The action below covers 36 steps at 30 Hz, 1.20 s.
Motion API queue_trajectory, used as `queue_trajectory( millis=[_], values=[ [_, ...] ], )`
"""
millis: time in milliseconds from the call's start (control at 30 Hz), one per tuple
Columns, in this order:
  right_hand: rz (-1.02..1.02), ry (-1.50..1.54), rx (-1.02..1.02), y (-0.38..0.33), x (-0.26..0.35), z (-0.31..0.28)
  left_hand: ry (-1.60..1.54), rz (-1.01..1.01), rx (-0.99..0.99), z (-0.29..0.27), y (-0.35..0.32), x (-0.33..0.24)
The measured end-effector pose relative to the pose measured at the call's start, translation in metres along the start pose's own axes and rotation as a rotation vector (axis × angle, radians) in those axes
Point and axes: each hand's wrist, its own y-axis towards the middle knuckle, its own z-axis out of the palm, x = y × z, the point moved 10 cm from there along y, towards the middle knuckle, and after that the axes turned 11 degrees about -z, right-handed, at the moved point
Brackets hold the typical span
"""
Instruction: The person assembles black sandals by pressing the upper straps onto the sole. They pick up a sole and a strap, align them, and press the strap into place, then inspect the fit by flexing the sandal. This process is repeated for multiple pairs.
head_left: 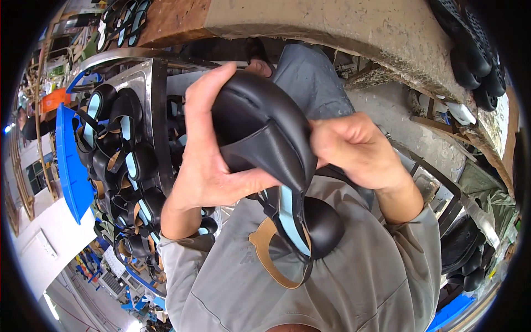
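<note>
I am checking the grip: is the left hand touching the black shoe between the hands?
Touching. The head view shows the left hand gripping the black shoe, its thumb directly against it.

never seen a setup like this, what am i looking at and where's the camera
No machine is doing the work here: these are a person's two bare hands. There is one picture, taken by a fisheye camera worn on their head and looking down, which is why straight edges bend and their grey shirt fills the lower part.

The left hand grips a black shoe with a light blue insole; the right hand is closed against its edge. The shoe is held up in front of the body.

To the left, more dark shoes are heaped beside a metal frame. Along the top runs a bench, with black footwear at its right.
</note>
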Motion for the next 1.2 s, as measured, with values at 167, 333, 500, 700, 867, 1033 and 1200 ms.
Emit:
queue_trajectory(
  millis=[167, 333, 500, 700, 867, 1033, 1200],
  values=[
    [-0.223, -0.408, -0.173, 0.002, 0.039, 0.006, -0.069, -0.002, -0.036, -0.001, 0.008, -0.004],
    [-0.097, -0.274, 0.01, 0.035, 0.047, -0.001, 0.153, 0.071, 0.018, 0.0, 0.013, -0.03],
    [-0.302, -0.65, -0.147, 0.034, 0.084, 0.002, 0.303, 0.079, 0.021, -0.001, 0.018, -0.044],
    [-0.387, -0.401, 0.004, 0.05, 0.09, 0.002, 0.078, -0.034, 0.103, -0.001, 0.023, -0.041],
    [-0.351, -0.143, 0.041, 0.054, 0.09, -0.007, -1.279, -0.19, 0.157, 0.031, 0.011, 0.011],
    [-0.31, -0.661, 0.148, 0.058, 0.091, 0.008, -1.488, -0.327, 0.202, 0.071, -0.01, 0.022],
    [-0.318, -0.834, 0.241, 0.06, 0.099, 0.036, -1.324, -0.376, 0.269, 0.06, -0.02, 0.006]
  ],
)
